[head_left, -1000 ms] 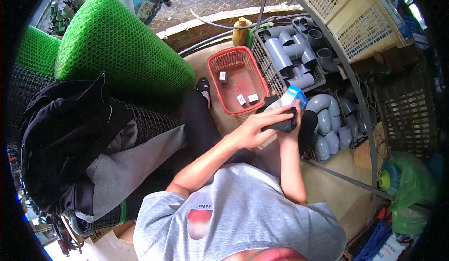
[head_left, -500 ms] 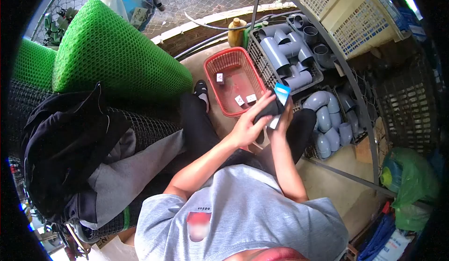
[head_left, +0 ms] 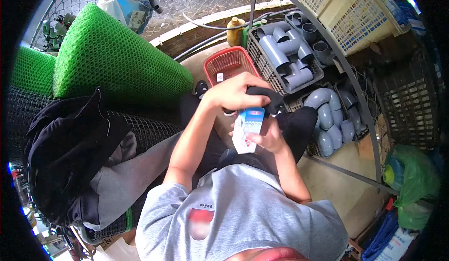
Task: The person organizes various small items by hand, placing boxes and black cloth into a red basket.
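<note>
In front of my lap I have a small blue and white carton, tilted, with its printed side facing up. My right hand is wrapped round the carton from the right, thumb across its lower front. My left hand is closed on a black object right at the carton's blue end; I cannot make out what kind of object it is. Beyond my hands stands a red plastic basket. One small white box shows inside it, and my left hand and forearm hide its lower part.
Crates with grey pipe fittings and grey elbows stand to the right. A roll of green mesh and a dark jacket lie left. A yellow bottle is behind the basket. A metal bar crosses the right side.
Both hands have come nearer my body and slightly left, with the carton turned so its printed side shows. My left hand has risen over the basket, covering two small white boxes seen before.
</note>
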A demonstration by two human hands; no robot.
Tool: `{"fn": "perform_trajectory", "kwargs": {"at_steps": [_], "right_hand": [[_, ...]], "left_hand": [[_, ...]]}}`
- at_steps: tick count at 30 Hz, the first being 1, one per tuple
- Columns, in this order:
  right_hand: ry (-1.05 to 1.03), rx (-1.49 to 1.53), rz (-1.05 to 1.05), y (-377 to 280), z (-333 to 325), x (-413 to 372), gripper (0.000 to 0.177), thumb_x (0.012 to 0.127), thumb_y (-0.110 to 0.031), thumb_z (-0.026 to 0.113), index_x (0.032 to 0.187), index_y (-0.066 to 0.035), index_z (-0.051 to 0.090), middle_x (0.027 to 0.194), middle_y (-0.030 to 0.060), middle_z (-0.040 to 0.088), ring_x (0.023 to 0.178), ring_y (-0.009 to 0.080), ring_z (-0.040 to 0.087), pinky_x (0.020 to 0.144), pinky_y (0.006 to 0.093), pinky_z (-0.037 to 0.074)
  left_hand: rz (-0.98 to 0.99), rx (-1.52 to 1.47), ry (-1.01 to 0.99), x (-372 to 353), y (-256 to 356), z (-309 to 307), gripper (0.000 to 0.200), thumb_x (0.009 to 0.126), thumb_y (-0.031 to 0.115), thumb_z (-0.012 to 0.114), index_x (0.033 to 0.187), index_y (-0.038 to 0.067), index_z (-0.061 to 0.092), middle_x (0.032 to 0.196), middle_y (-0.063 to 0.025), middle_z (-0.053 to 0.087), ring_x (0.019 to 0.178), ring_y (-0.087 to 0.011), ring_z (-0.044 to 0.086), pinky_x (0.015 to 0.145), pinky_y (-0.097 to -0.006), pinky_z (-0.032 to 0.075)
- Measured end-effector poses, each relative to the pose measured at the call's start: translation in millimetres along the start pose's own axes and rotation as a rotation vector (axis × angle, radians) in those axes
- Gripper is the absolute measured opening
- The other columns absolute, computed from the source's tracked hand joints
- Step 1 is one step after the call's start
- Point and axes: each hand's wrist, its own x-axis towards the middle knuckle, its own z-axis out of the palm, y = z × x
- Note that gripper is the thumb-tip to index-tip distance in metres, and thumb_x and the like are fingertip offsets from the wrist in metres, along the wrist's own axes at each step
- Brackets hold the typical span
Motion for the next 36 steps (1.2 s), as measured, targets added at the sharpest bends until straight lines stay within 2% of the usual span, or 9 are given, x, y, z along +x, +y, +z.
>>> {"fn": "perform_trajectory", "kwargs": {"at_steps": [2,6,11,16,20,22,24,29,36], "right_hand": [[0.096,0.059,-0.099,0.7,1.5,3.2,0.056,0.082,-0.018,0.072,0.128,0.010,0.056,0.111,0.0221,0.071,0.100,0.0376,0.075,0.086,0.0445,0.063],[0.611,0.241,-0.389,39.4,-22.2,10.2,0.058,0.093,-0.031,0.063,0.137,0.005,0.050,0.121,0.0207,0.067,0.108,0.0339,0.070,0.094,0.0439,0.057],[0.665,-0.296,-0.685,14.4,-44.1,34.4,0.079,0.089,-0.011,0.075,0.150,-0.001,0.027,0.142,0.0243,0.054,0.123,0.0302,0.060,0.105,0.0432,0.050],[0.666,-0.584,-0.661,37.0,-74.6,37.2,0.084,0.082,0.004,0.080,0.148,0.000,0.028,0.140,0.0233,0.054,0.120,0.0276,0.061,0.105,0.0409,0.050],[0.704,-0.120,-0.233,69.8,-95.5,30.6,0.066,0.087,-0.009,0.083,0.140,0.001,0.044,0.130,0.0124,0.061,0.114,0.0206,0.064,0.100,0.0373,0.051],[0.763,0.146,0.043,93.2,-90.0,31.4,0.056,0.090,-0.022,0.082,0.135,-0.004,0.053,0.121,0.0087,0.068,0.106,0.0173,0.067,0.090,0.0331,0.054],[0.757,-0.054,0.196,128.7,-92.1,39.0,0.054,0.090,-0.022,0.083,0.133,-0.005,0.055,0.118,0.0074,0.069,0.104,0.0161,0.067,0.087,0.0324,0.055],[0.476,-0.076,0.483,169.5,-112.3,43.5,0.048,0.094,-0.032,0.078,0.133,-0.008,0.060,0.116,0.0038,0.070,0.107,0.0152,0.065,0.084,0.0395,0.055],[0.435,-0.223,0.613,183.6,-116.6,40.9,0.051,0.098,-0.038,0.070,0.141,-0.012,0.058,0.125,0.0094,0.069,0.116,0.0224,0.065,0.088,0.0467,0.056]], "left_hand": [[-0.099,-0.170,-0.009,-0.9,-27.3,0.1,0.036,0.092,0.021,0.066,0.118,-0.003,0.071,0.105,-0.0081,0.074,0.097,-0.0144,0.065,0.089,-0.0320,0.053],[-0.060,-0.566,0.568,0.0,-55.1,53.3,0.036,0.100,0.021,0.064,0.129,0.001,0.067,0.112,-0.0035,0.071,0.101,-0.0127,0.064,0.092,-0.0284,0.051],[-0.226,-1.457,0.723,-24.5,-63.4,131.3,0.054,0.101,0.023,0.058,0.153,0.010,0.046,0.140,-0.0099,0.062,0.128,-0.0224,0.059,0.111,-0.0437,0.045],[-0.364,-1.360,0.667,-62.9,-73.5,109.5,0.045,0.098,0.018,0.057,0.140,0.001,0.056,0.128,-0.0148,0.069,0.113,-0.0272,0.069,0.099,-0.0437,0.056],[-0.329,-1.189,0.598,-92.8,-104.1,100.3,0.056,0.096,0.024,0.065,0.144,-0.002,0.051,0.123,-0.0164,0.069,0.111,-0.0301,0.070,0.099,-0.0425,0.056],[-0.326,-0.022,0.646,-85.3,-105.7,108.3,0.074,0.089,0.035,0.077,0.145,-0.004,0.047,0.117,-0.0172,0.070,0.110,-0.0323,0.070,0.099,-0.0422,0.055],[-0.341,0.161,0.603,-78.6,-126.0,120.2,0.084,0.080,0.044,0.085,0.142,0.000,0.051,0.114,-0.0256,0.071,0.108,-0.0369,0.072,0.095,-0.0447,0.055],[-0.783,0.298,0.679,-70.8,-226.0,135.9,0.049,0.087,0.047,0.069,0.109,0.004,0.070,0.092,-0.0278,0.072,0.092,-0.0461,0.071,0.082,-0.0527,0.056],[-1.123,0.162,0.372,-56.1,-303.1,139.6,0.057,0.083,0.048,0.069,0.121,0.005,0.073,0.116,-0.0228,0.074,0.113,-0.0396,0.069,0.097,-0.0474,0.055]]}}
